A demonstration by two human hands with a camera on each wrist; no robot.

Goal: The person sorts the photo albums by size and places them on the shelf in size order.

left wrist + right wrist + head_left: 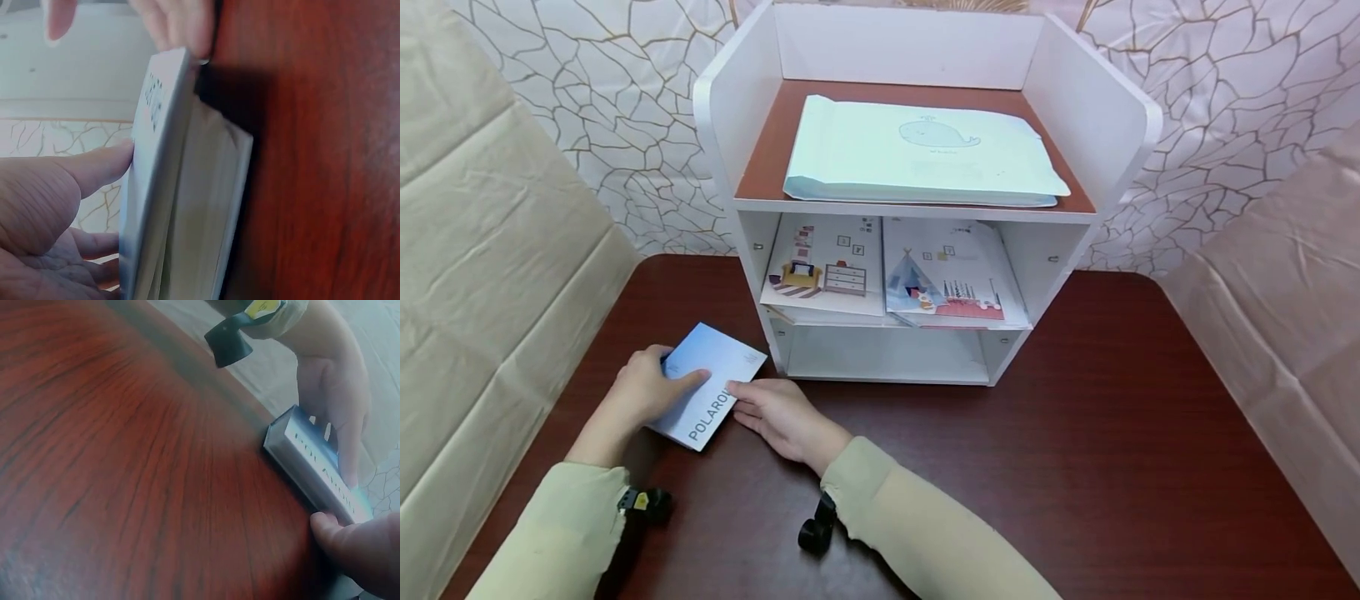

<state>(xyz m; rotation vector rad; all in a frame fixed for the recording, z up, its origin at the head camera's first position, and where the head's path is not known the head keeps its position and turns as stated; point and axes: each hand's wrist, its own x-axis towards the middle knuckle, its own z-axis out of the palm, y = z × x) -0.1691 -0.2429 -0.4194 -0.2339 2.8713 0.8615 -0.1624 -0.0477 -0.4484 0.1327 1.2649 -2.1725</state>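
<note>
A small thick book with a pale blue-to-white cover and letters beginning "POLARO" lies at the left of the dark table. My left hand grips it from the left, its thumb on the cover. The left wrist view shows the book's page edges, with the covers slightly parted. From the right, my right hand touches the lettered edge with extended fingers. Its thumb appears raised off the cover in the left wrist view. In the right wrist view a digit of the right hand meets the book's lower edge.
A white shelf unit stands at the back of the table. On its brown top lies a pale whale-print packet. Two illustrated booklets lie on the middle shelf. Beige cloth hangs at both sides.
</note>
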